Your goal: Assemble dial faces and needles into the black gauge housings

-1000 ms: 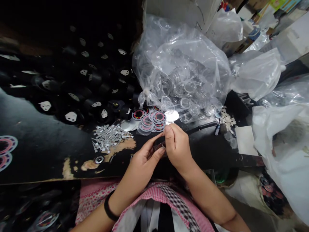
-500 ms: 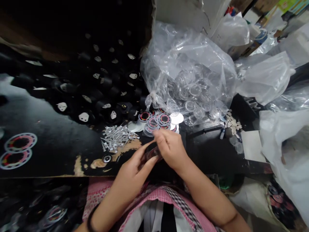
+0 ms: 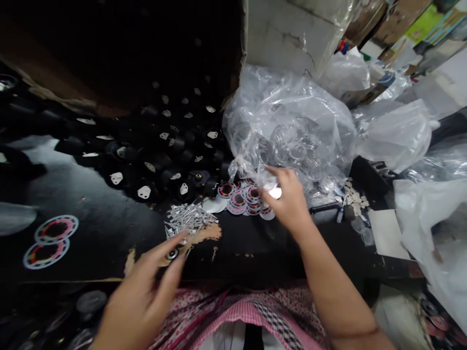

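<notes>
My right hand (image 3: 288, 199) reaches forward over a pile of round printed discs (image 3: 245, 197), its fingers by the mouth of a clear plastic bag of transparent rings (image 3: 292, 131). The fingers are blurred, and I cannot make out whether they hold anything. My left hand (image 3: 140, 296) hangs low at the near edge of the black table (image 3: 91, 214), fingers stretched out and apart, holding nothing. Just ahead of its fingertips lies a small round metal piece (image 3: 172, 253), with a heap of small silver metal bits (image 3: 188, 216) beyond.
Many black cylinders with white tags (image 3: 164, 146) fill the left back. Two ring-shaped printed discs (image 3: 49, 240) lie at far left. A black-handled tool (image 3: 324, 208), small white chips (image 3: 355, 197) and a white card (image 3: 388, 233) sit at right among more plastic bags (image 3: 397, 131).
Both hands were together at the table's near edge around a small dark piece. They have parted: the right went forward to the discs and bag, the left dropped back and left, fingers spread.
</notes>
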Demonstrator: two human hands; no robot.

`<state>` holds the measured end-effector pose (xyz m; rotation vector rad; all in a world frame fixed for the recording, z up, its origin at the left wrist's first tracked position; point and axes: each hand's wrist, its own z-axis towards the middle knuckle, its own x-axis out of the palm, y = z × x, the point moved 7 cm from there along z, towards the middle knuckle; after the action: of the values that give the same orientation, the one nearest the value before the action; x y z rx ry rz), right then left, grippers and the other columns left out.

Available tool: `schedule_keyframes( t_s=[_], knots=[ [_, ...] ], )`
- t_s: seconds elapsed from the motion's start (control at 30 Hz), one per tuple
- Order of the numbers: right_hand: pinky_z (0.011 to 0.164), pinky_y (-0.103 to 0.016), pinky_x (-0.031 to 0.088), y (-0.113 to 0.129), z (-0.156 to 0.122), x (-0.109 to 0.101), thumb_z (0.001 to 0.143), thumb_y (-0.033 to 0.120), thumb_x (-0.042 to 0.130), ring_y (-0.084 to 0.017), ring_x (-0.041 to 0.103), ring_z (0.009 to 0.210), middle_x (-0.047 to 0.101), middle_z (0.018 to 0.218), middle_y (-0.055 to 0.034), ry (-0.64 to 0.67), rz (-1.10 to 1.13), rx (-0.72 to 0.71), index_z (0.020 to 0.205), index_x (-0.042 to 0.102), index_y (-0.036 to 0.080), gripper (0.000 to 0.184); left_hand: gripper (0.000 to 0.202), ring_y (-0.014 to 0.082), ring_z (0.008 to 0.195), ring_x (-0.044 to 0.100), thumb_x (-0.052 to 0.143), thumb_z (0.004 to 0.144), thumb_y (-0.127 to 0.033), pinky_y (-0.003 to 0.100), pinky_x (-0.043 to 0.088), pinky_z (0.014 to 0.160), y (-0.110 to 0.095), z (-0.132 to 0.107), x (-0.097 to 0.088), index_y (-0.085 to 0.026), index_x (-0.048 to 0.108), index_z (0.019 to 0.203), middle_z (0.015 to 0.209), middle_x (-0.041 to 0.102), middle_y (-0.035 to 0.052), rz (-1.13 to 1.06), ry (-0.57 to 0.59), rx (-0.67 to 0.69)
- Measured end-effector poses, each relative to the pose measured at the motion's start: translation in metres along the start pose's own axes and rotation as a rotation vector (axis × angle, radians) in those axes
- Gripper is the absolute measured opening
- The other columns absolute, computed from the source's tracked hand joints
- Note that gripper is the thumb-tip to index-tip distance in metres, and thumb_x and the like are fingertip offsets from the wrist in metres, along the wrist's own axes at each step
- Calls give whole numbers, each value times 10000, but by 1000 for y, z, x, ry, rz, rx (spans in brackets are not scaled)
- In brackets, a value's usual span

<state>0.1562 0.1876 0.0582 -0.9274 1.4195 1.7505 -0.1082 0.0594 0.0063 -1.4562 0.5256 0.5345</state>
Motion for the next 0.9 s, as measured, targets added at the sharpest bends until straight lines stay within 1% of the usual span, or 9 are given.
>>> schedule_keyframes(
  t_s=[0.07,0.13,0.27,0.4,0.5,0.57,0.7,0.8,0.9],
  knots=[
    [1057,-570,387,-22,4,-19,876,344,685,-353,516,1252,578,1315,-170,-106,-48,101,1330,576,172,497,388,282,1272,592,456,995,-336,506,437,1111,-38,40,37,-239,553,1358,1382,641,99,75,69,224],
    [1054,-528,412,-30,-1,-21,939,294,587,-318,552,1220,624,1265,-158,-73,-36,92,1257,622,159,347,424,276,1320,549,425,1005,-317,439,430,1119,-68,72,71,-136,556,1365,1412,614,155,242,101,416],
    [971,-425,515,-22,-27,6,959,259,552,-260,646,1078,705,1117,-130,39,-26,29,1150,682,158,252,504,408,1407,420,516,965,-329,591,316,1151,-87,110,108,-55,548,1386,1464,542,241,344,78,509],
    [1116,-460,427,-8,-45,31,916,258,629,-312,517,1304,582,1395,-175,52,-79,-45,1319,607,131,423,413,455,1284,539,479,959,-243,660,369,1065,-75,110,114,-60,620,1302,1383,604,265,386,19,568],
    [1135,-434,409,2,-50,34,955,271,570,-292,491,1323,596,1387,-159,65,-73,-139,1328,604,123,402,398,419,1265,570,455,961,-239,611,421,1042,-57,99,112,-106,601,1307,1383,618,226,441,-6,650],
    [1074,-373,455,3,-46,28,941,281,598,-249,574,1218,687,1253,-105,57,-13,-147,1205,685,174,298,399,398,1252,589,450,965,-257,588,446,1028,-46,93,109,-130,570,1323,1384,623,211,470,-28,675],
    [999,-329,458,-28,3,-7,945,260,571,-187,649,1031,745,1034,-40,-130,54,104,1004,728,230,170,384,404,1252,598,440,971,-287,613,454,1017,-43,91,107,-156,551,1314,1388,612,232,462,-42,684],
    [1133,-488,321,-71,59,-37,998,325,471,-283,477,1339,572,1397,-185,-328,34,375,1294,608,148,370,367,387,1294,572,447,969,-264,618,454,1034,-58,93,108,-181,554,1310,1417,596,217,417,-30,658],
    [1102,-669,251,-107,104,-49,980,499,471,-418,367,1414,411,1499,-311,-372,49,601,1422,489,70,616,365,335,1322,558,467,970,-259,576,474,1055,-75,88,108,-198,556,1319,1409,616,172,347,4,614]
  ],
)
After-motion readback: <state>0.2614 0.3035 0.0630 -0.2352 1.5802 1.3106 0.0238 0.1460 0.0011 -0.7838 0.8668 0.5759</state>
